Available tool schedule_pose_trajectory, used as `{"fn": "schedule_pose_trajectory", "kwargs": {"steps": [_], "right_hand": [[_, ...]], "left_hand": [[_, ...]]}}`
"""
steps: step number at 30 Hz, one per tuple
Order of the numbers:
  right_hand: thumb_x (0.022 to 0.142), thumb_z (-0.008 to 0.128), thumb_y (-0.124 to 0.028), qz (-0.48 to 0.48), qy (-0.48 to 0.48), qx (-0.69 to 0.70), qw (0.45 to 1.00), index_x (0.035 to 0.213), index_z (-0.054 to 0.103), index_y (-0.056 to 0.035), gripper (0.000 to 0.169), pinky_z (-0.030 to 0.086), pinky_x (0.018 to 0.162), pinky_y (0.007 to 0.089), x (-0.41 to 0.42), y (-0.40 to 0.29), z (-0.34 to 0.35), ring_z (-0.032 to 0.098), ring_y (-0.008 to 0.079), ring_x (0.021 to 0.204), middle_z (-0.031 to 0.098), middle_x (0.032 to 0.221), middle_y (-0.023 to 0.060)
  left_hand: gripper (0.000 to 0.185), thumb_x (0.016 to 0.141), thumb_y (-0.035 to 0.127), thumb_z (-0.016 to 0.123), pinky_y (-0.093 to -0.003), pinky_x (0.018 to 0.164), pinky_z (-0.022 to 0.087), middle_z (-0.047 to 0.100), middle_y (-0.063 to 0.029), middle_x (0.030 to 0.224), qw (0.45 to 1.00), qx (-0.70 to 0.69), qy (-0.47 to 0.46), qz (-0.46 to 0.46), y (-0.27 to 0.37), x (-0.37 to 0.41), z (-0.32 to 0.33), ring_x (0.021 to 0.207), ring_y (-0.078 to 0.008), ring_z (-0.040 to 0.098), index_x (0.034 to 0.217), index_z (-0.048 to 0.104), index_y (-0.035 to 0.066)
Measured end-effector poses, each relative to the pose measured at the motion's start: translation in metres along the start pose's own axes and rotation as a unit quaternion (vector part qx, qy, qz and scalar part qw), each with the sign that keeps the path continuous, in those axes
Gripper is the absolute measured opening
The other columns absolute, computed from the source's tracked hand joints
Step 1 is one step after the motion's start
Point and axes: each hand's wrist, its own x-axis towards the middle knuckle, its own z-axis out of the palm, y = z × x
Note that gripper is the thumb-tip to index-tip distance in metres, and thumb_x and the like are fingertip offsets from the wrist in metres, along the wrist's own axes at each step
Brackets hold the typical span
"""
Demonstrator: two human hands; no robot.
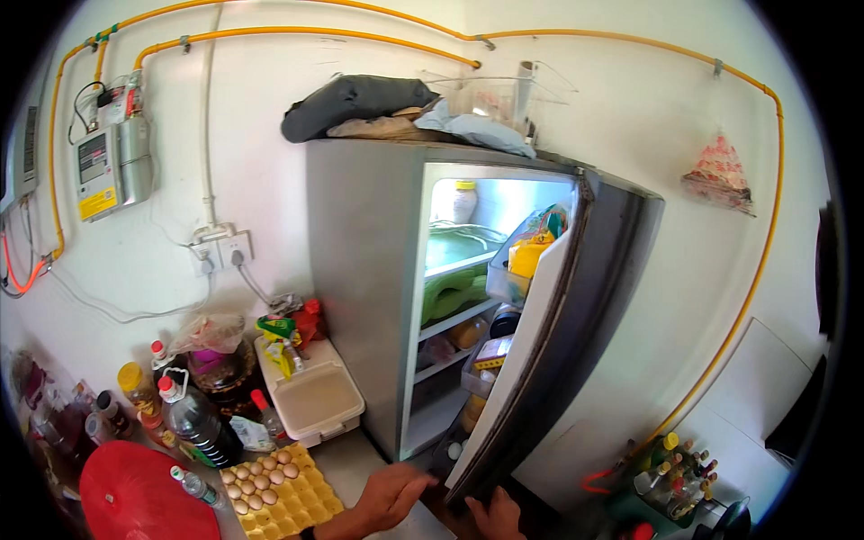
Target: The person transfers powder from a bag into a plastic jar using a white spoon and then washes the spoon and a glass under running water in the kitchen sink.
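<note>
A grey refrigerator (361, 270) stands with its door (574, 317) partly swung out and the inside lit. My right hand (498, 516) is at the near lower edge of the door, with its fingers against it. My left hand (391, 499) hovers before the opening, left of the door, its fingers blurred and loosely bent; nothing shows in it. Green bagged items (449, 293) fill a middle shelf, below a jar with a yellow lid (464, 201). The door bins hold a yellow package (528, 255) and a small box (494, 352).
Left of the refrigerator, a yellow egg tray (307, 503) holds several eggs. Near it are a white lidded bin (317, 398), a large dark bottle (199, 422) and a red dome-shaped cover (145, 493). A crate of bottles (665, 493) stands at lower right. Bags (364, 104) lie atop the refrigerator.
</note>
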Motion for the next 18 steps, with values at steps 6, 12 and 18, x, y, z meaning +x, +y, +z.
{"fn": "schedule_pose_trajectory", "kwargs": {"steps": [6,12,18], "right_hand": [[0.088,0.083,-0.046,-0.030,-0.083,0.086,0.992,0.090,0.062,-0.0041,0.047,0.053,0.067,0.0511,0.039,-0.022,0.041,0.067,0.0397,0.075,0.066,0.082,0.0163],[0.088,0.084,-0.037,-0.077,-0.140,0.175,0.971,0.094,0.065,-0.0021,0.040,0.054,0.070,0.0477,0.097,-0.043,0.080,0.068,0.0356,0.076,0.069,0.084,0.0153],[0.091,0.083,-0.035,-0.144,-0.123,0.119,0.975,0.088,0.059,-0.0018,0.041,0.052,0.072,0.0482,0.123,-0.059,0.103,0.065,0.0378,0.075,0.065,0.079,0.0166]], "left_hand": [[0.029,0.104,0.024,0.059,-0.0523,0.076,0.053,0.071,-0.0219,0.083,0.961,0.158,0.041,-0.222,0.014,-0.172,-0.010,0.081,-0.0442,0.067,0.093,0.076,0.003],[0.032,0.103,0.031,0.060,-0.0533,0.076,0.053,0.071,-0.0224,0.086,0.891,0.212,0.143,-0.374,0.049,-0.291,0.034,0.082,-0.0443,0.067,0.095,0.076,0.004],[0.051,0.109,0.041,0.050,-0.0554,0.074,0.054,0.073,-0.0238,0.087,0.707,0.223,0.235,-0.629,0.097,-0.403,0.109,0.086,-0.0469,0.069,0.085,0.075,0.004]]}}
